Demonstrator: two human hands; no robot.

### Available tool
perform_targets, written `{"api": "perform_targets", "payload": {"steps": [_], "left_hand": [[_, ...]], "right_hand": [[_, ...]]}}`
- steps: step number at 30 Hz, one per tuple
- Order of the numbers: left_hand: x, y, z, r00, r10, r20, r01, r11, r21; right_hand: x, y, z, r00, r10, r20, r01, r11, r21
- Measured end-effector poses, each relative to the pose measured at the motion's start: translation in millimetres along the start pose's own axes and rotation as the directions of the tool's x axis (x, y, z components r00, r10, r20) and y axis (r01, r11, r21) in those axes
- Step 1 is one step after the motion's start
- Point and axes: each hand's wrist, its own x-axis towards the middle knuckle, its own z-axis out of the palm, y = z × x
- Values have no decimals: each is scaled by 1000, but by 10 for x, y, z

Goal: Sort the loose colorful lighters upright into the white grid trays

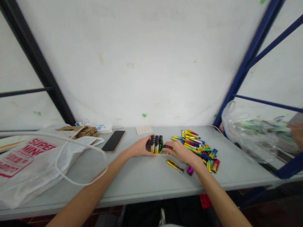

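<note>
At the left of the frame, a white plastic bag [35, 160] with red print lies on the grey table [142, 176], then a dark-screened phone [114, 141]. At centre, the left hand [142, 147] curves partly closed about the left end of the upright lighters [156, 144], thumb in front, fingers behind. Just right, the right hand [180, 152] pinches a black-topped lighter [167, 147] beside them. Below it lies a gold lighter [175, 166]; right of centre spreads a loose pile of lighters [204, 154]. Another person's hand [297, 134] shows at the right edge.
</note>
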Motion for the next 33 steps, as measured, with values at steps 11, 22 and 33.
{"api": "perform_targets", "payload": {"steps": [11,22,33], "left_hand": [[-8,5,-1,1000,-4,14,4,1000,2],[15,-94,82,998,-37,-55,42,996,80],[-20,-44,-100,997,-7,77,18,989,-146]], "right_hand": [[-47,-47,7,985,171,-31,-173,953,-250],[-259,6,-118,948,163,272,-122,979,-161],[-186,306,-371,984,93,-153,-58,974,220]]}}
